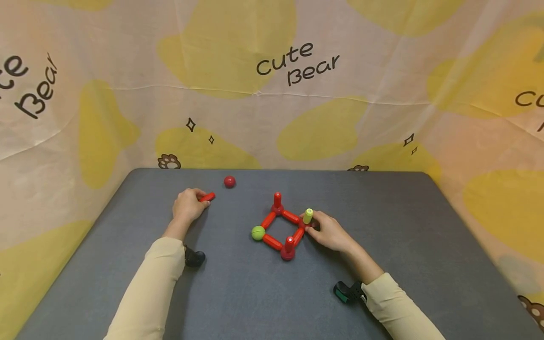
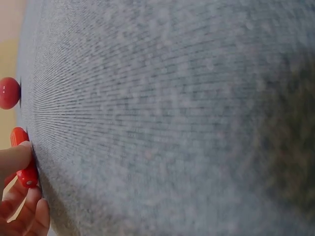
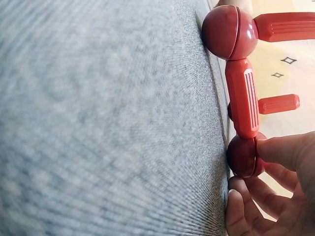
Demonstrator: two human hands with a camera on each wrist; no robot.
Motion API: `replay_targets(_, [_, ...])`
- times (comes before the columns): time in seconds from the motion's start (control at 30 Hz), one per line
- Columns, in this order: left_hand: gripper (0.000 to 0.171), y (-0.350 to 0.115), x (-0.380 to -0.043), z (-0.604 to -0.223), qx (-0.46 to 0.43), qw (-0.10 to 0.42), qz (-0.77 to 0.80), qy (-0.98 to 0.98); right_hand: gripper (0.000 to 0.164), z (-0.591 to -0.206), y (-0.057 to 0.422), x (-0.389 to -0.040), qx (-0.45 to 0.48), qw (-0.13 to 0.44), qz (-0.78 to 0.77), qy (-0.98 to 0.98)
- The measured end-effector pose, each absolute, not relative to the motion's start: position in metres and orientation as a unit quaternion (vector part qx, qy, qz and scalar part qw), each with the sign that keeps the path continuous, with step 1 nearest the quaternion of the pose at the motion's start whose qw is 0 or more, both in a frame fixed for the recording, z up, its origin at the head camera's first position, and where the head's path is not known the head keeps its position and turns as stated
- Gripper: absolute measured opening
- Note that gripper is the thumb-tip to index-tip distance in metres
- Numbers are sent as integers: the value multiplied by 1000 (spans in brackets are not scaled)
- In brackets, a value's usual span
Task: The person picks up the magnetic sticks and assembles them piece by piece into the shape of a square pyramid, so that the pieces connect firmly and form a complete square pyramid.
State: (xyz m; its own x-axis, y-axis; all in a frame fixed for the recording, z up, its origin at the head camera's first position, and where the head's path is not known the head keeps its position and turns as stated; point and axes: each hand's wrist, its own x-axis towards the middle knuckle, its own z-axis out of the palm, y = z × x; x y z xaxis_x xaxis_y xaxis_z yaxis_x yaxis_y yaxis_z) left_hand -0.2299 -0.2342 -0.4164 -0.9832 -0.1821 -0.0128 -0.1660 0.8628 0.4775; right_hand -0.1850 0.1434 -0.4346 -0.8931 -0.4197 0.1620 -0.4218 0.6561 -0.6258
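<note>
A square frame of several red rods point(image 1: 272, 242) lies flat on the table, with balls at its corners. One corner is a green ball point(image 1: 258, 233); the other three are dark red. Red rods stand upright on the far ball point(image 1: 277, 209) and the near ball point(image 1: 287, 253), and a yellow-green rod point(image 1: 308, 216) on the right one. With thumb and fingers my right hand point(image 1: 331, 232) holds that right corner ball point(image 3: 242, 156). Off to the left, my left hand point(image 1: 187, 206) pinches a loose red rod point(image 2: 28, 174) at the table surface.
A loose red ball point(image 1: 229, 182) rests near the back edge of the grey table point(image 1: 238, 297), beyond the left hand. Behind the table hangs a patterned cloth point(image 1: 221, 61). Black wrist cameras point(image 1: 194, 258) sit on both wrists, low over the table.
</note>
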Motion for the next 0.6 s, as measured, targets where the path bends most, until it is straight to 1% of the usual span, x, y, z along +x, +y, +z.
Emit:
replay_targets(0.2, [30, -234, -230, -416, 81, 15, -247, -965, 29, -436, 143, -186, 234, 6, 345, -909])
replay_targets(0.43, [26, -229, -227, -411, 29, 45, -263, -963, 28, -436, 144, -186, 239, 5, 344, -908])
replay_targets(0.6, [23, -220, -222, -404, -3, 55, -297, -953, 28, -436, 144, -186, 238, 4, 346, -907])
